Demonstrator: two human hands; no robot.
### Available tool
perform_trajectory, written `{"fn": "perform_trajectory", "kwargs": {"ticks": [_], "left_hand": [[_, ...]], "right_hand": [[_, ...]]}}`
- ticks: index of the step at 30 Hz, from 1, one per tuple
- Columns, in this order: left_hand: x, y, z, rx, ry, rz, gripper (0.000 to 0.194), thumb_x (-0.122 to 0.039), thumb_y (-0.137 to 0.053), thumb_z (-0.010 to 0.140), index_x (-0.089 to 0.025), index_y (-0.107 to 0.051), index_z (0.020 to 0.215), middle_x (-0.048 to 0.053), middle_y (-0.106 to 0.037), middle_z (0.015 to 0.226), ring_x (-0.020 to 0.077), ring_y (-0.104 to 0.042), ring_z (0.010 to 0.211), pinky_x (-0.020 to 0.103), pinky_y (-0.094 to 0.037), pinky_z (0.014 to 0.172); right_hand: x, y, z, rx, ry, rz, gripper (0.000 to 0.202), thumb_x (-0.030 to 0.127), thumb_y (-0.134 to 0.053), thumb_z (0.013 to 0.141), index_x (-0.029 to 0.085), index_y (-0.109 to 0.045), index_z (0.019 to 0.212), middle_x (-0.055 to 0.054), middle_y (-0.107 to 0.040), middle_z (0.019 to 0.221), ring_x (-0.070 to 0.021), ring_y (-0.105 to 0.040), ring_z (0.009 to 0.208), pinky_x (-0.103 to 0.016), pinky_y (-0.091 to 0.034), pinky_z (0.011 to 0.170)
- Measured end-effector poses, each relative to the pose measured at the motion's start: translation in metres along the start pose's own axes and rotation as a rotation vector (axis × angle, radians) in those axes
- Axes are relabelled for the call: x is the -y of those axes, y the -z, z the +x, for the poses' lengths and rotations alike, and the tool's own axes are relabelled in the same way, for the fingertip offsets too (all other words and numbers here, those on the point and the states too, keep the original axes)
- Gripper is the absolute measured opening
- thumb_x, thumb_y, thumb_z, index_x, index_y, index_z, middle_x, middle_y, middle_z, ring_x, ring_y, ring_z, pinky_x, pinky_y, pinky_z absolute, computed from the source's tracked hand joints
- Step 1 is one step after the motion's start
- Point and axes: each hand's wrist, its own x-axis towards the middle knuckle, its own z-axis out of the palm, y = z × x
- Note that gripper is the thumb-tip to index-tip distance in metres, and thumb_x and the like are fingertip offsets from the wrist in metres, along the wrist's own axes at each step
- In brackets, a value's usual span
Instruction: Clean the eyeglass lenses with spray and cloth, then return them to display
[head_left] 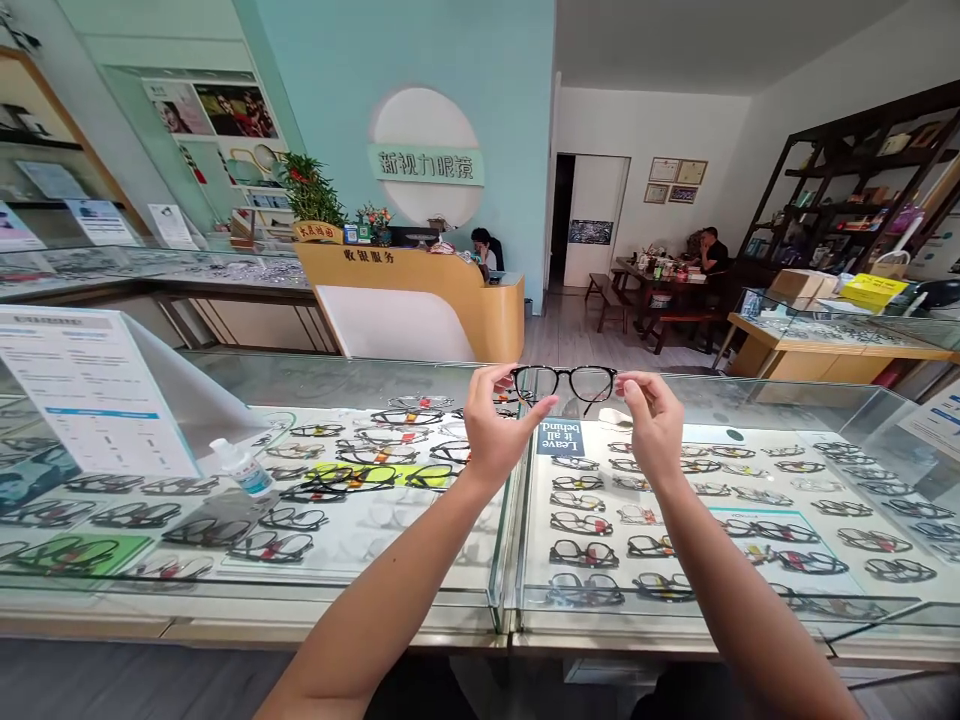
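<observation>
A pair of black-rimmed eyeglasses (564,370) is held up in front of me, above the glass display counter. My left hand (496,420) grips its left end, with the thumb stretched out below the left lens. At the other end, my right hand (651,415) pinches the frame's right side between thumb and fingers. Both lenses face along my view, and the temples are mostly hidden. Under my hands, rows of eyeglasses (582,523) lie inside the counter, beside a dark blue card (561,438) with white lettering.
A white bottle (241,468) and a folded white sign (97,390) stand on the glass counter (405,590) to the left. Beyond is a wooden reception desk (420,275) with a person (487,248) behind it. Another person (712,250) sits at a table farther back.
</observation>
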Motion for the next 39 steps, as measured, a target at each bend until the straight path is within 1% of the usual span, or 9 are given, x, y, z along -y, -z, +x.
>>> {"fn": "perform_trajectory", "kwargs": {"ticks": [3,6,11,14,17,23,27,32,39], "left_hand": [[0.002,-0.003,-0.003,-0.005,0.023,-0.005,0.063,-0.065,-0.089,0.081,-0.018,-0.070,0.119,0.010,-0.072,0.109,0.0224,-0.068,0.094,0.038,-0.057,0.086],[0.002,-0.005,-0.006,-0.004,0.004,-0.029,0.062,-0.062,-0.090,0.082,-0.018,-0.070,0.121,0.009,-0.071,0.109,0.0215,-0.067,0.093,0.037,-0.056,0.085],[0.003,-0.007,-0.011,0.005,-0.015,-0.008,0.066,-0.068,-0.088,0.081,-0.019,-0.069,0.122,0.011,-0.071,0.110,0.0238,-0.068,0.098,0.040,-0.057,0.086],[0.003,-0.008,-0.014,-0.002,-0.061,-0.012,0.068,-0.067,-0.089,0.080,-0.019,-0.069,0.124,0.011,-0.071,0.113,0.0257,-0.069,0.104,0.041,-0.058,0.089],[0.003,-0.010,-0.015,-0.007,-0.110,-0.053,0.068,-0.063,-0.091,0.080,-0.019,-0.069,0.127,0.012,-0.071,0.116,0.0266,-0.069,0.108,0.042,-0.058,0.091],[0.003,-0.011,-0.016,0.023,-0.045,-0.008,0.073,-0.072,-0.087,0.078,-0.020,-0.069,0.126,0.013,-0.071,0.116,0.0269,-0.069,0.107,0.043,-0.059,0.091],[0.006,-0.012,-0.016,0.057,-0.018,-0.056,0.072,-0.071,-0.086,0.081,-0.020,-0.068,0.129,0.013,-0.071,0.120,0.0259,-0.069,0.107,0.042,-0.059,0.092],[0.009,-0.013,-0.016,0.108,0.028,-0.065,0.076,-0.074,-0.083,0.081,-0.019,-0.068,0.131,0.013,-0.071,0.123,0.0259,-0.070,0.106,0.043,-0.060,0.095],[0.011,-0.016,-0.018,0.130,0.011,-0.119,0.073,-0.069,-0.087,0.080,-0.020,-0.068,0.132,0.011,-0.071,0.125,0.0248,-0.071,0.111,0.041,-0.061,0.096]], "right_hand": [[-0.009,-0.004,-0.006,0.005,-0.030,0.000,0.033,0.053,-0.067,0.102,0.022,-0.077,0.106,-0.009,-0.077,0.105,-0.0256,-0.072,0.099,-0.043,-0.054,0.093],[-0.012,-0.004,-0.009,-0.004,-0.040,-0.018,0.035,0.054,-0.066,0.102,0.021,-0.077,0.102,-0.008,-0.075,0.101,-0.0247,-0.071,0.095,-0.042,-0.054,0.090],[-0.012,-0.005,-0.010,-0.034,-0.094,-0.006,0.036,0.057,-0.068,0.100,0.021,-0.074,0.097,-0.006,-0.073,0.093,-0.0223,-0.067,0.087,-0.038,-0.054,0.082],[-0.014,-0.006,-0.011,-0.049,-0.134,0.021,0.038,0.059,-0.070,0.098,0.021,-0.072,0.094,-0.005,-0.070,0.089,-0.0210,-0.065,0.083,-0.036,-0.054,0.077],[-0.019,-0.006,-0.011,-0.051,-0.172,0.058,0.038,0.060,-0.071,0.098,0.021,-0.071,0.094,-0.005,-0.071,0.089,-0.0210,-0.065,0.083,-0.036,-0.055,0.079],[-0.021,-0.007,-0.011,-0.086,-0.202,0.130,0.037,0.058,-0.076,0.095,0.021,-0.072,0.094,-0.003,-0.071,0.088,-0.0195,-0.066,0.083,-0.037,-0.056,0.083],[-0.021,-0.006,-0.011,-0.085,-0.214,0.159,0.037,0.057,-0.078,0.093,0.021,-0.072,0.094,-0.002,-0.068,0.087,-0.0183,-0.065,0.082,-0.036,-0.057,0.082],[-0.026,-0.005,-0.010,-0.078,-0.251,0.214,0.036,0.056,-0.080,0.091,0.021,-0.071,0.094,-0.002,-0.068,0.089,-0.0177,-0.063,0.082,-0.033,-0.055,0.078],[-0.029,-0.007,-0.008,-0.072,-0.244,0.362,0.027,0.049,-0.081,0.091,0.023,-0.072,0.094,-0.003,-0.073,0.091,-0.0180,-0.068,0.084,-0.034,-0.055,0.085]]}}
